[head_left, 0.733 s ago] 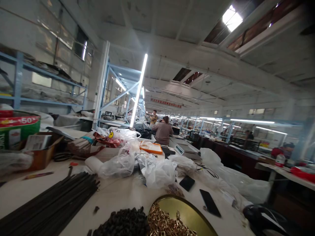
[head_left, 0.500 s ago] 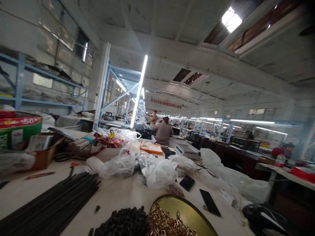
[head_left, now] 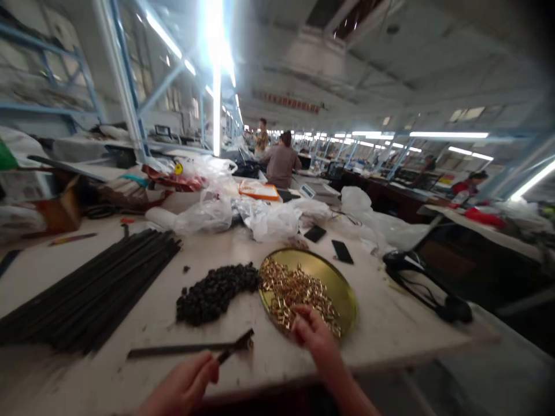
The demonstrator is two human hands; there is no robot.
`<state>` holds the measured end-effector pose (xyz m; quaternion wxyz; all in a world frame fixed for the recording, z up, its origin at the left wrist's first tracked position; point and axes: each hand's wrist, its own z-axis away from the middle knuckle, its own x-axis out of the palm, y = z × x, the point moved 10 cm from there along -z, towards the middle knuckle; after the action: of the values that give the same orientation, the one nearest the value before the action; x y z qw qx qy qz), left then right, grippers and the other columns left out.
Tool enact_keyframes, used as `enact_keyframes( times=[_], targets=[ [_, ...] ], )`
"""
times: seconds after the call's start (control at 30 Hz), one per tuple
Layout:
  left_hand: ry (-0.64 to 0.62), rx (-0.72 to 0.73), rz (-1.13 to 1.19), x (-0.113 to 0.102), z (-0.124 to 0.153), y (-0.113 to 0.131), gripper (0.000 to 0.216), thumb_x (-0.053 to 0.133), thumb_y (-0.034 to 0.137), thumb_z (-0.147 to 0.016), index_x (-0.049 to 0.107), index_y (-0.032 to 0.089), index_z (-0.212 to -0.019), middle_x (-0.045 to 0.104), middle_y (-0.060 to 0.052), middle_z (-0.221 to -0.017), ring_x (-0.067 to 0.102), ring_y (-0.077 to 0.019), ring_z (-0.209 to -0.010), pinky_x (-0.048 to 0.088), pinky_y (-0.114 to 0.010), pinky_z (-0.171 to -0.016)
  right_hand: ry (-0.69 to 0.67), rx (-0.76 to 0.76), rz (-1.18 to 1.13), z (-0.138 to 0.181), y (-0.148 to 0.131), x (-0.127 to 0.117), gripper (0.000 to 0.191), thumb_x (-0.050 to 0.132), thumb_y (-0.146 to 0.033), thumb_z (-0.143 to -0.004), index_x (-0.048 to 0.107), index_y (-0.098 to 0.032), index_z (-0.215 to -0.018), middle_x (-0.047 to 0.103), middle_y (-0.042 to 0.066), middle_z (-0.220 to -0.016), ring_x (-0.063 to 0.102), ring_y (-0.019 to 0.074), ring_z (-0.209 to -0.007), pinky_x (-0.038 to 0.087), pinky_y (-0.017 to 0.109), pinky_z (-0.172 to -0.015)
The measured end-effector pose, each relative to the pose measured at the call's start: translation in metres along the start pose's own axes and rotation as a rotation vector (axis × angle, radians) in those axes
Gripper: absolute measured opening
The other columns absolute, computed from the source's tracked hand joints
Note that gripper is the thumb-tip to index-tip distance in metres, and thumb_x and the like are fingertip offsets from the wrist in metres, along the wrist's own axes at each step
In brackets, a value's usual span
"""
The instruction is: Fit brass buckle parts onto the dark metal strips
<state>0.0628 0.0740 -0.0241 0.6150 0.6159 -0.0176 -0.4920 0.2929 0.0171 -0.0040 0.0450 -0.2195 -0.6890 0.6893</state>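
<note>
My left hand (head_left: 188,381) is closed at the front of the table, with a narrow black strap (head_left: 224,355) sticking out past its fingertips. Beyond it lies another dark strip (head_left: 173,350), and a small metal piece shows near the straps' right end. Over the near edge of the round gold tray (head_left: 344,289) is my right hand (head_left: 312,330), fingers pinched together; whatever they hold is too blurred to tell. Small gold metal buckles (head_left: 290,286) fill the tray's left side. Left of the tray sits a heap of small black pieces (head_left: 214,292).
A bundle of long black strips (head_left: 95,283) covers the table's left. Clear plastic bags (head_left: 273,218) lie at the back, near two dark phone-like slabs (head_left: 342,252). A black object with a cable (head_left: 455,309) is at right. A person (head_left: 281,162) sits farther off.
The view has tilted down, bringing the table's front and the whole tray into sight. Both my hands, out of view before, now show over the table.
</note>
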Motion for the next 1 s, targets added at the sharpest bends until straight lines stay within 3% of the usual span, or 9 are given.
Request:
enact_keyframes(
  times=[0.03,0.07,0.17,0.3,0.4,0.53,0.6,0.77,1.0],
  targets=[
    [0.014,0.007,0.017,0.000,-0.003,-0.001,0.039,0.030,0.050,-0.081,0.051,0.021,-0.067,0.052,0.002,-0.062,0.051,-0.0166,-0.064,0.040,-0.026,-0.062,0.152,0.014,0.168,-0.004,0.010,-0.033,0.036,0.039,-0.042,-0.086,0.052,-0.014,-0.105,0.057,0.000,-0.067,0.052,0.0119,-0.054,0.045,0.026,-0.052],
    [-0.012,-0.011,0.061,0.004,-0.007,-0.002,0.040,0.029,0.053,-0.079,0.049,0.021,-0.066,0.046,0.003,-0.056,0.046,-0.0151,-0.057,0.037,-0.025,-0.056,0.209,0.043,0.247,-0.010,0.020,-0.055,0.037,0.037,-0.041,-0.086,0.051,-0.013,-0.106,0.057,0.001,-0.069,0.054,0.0135,-0.057,0.045,0.027,-0.055],
    [-0.156,-0.121,0.229,0.022,-0.015,-0.002,0.042,0.031,0.058,-0.075,0.045,0.020,-0.065,0.038,0.007,-0.047,0.034,-0.0113,-0.044,0.027,-0.022,-0.044,0.215,0.061,0.433,-0.034,0.031,-0.082,0.031,0.041,-0.033,-0.083,0.053,-0.012,-0.103,0.061,0.007,-0.082,0.057,0.0172,-0.071,0.046,0.031,-0.067],
    [-0.209,-0.191,0.337,0.031,-0.022,0.006,0.040,0.040,0.059,-0.069,0.048,0.020,-0.068,0.031,0.010,-0.041,0.024,-0.0093,-0.039,0.017,-0.021,-0.040,0.082,-0.037,0.689,-0.074,0.021,-0.047,0.022,0.046,-0.020,-0.082,0.058,-0.014,-0.099,0.062,0.009,-0.097,0.057,0.0184,-0.089,0.043,0.030,-0.081],
    [-0.114,-0.209,0.342,0.025,-0.029,0.000,0.039,0.042,0.060,-0.066,0.046,0.021,-0.064,0.025,0.011,-0.041,0.020,-0.0089,-0.038,0.013,-0.021,-0.041,0.021,-0.074,0.875,-0.103,0.018,-0.012,0.021,0.046,-0.016,-0.083,0.060,-0.015,-0.098,0.060,0.010,-0.104,0.056,0.0187,-0.096,0.040,0.029,-0.085],
    [0.040,-0.146,0.304,0.011,-0.035,-0.008,0.038,0.041,0.058,-0.066,0.047,0.021,-0.064,0.037,0.006,-0.048,0.031,-0.0110,-0.046,0.023,-0.022,-0.045,-0.050,-0.072,1.087,-0.130,0.024,0.018,0.017,0.051,-0.019,-0.082,0.062,-0.014,-0.093,0.062,0.013,-0.100,0.057,0.0222,-0.092,0.042,0.032,-0.080],
    [0.061,-0.152,0.297,0.009,-0.034,-0.012,0.038,0.041,0.059,-0.066,0.046,0.021,-0.063,0.038,0.006,-0.050,0.031,-0.0112,-0.046,0.023,-0.022,-0.044,-0.080,-0.089,1.168,-0.132,0.024,0.025,0.016,0.051,-0.018,-0.082,0.063,-0.013,-0.091,0.062,0.015,-0.097,0.058,0.0242,-0.091,0.042,0.034,-0.078],
    [-0.008,-0.240,0.386,0.013,-0.023,-0.013,0.038,0.039,0.058,-0.068,0.042,0.021,-0.062,0.022,0.011,-0.045,0.018,-0.0087,-0.041,0.012,-0.022,-0.041,-0.153,-0.165,1.297,-0.112,0.019,0.028,0.020,0.045,-0.012,-0.084,0.065,-0.014,-0.087,0.063,0.014,-0.094,0.058,0.0232,-0.090,0.041,0.033,-0.077],
    [-0.068,-0.260,0.514,0.013,-0.013,0.014,0.039,0.046,0.054,-0.064,0.048,0.018,-0.076,0.038,0.009,-0.054,0.026,-0.0063,-0.041,0.016,-0.021,-0.040,-0.212,-0.246,1.314,-0.105,0.002,0.059,0.021,0.049,-0.025,-0.085,0.059,-0.017,-0.102,0.061,0.010,-0.101,0.058,0.0204,-0.093,0.041,0.028,-0.078]
  ],
)
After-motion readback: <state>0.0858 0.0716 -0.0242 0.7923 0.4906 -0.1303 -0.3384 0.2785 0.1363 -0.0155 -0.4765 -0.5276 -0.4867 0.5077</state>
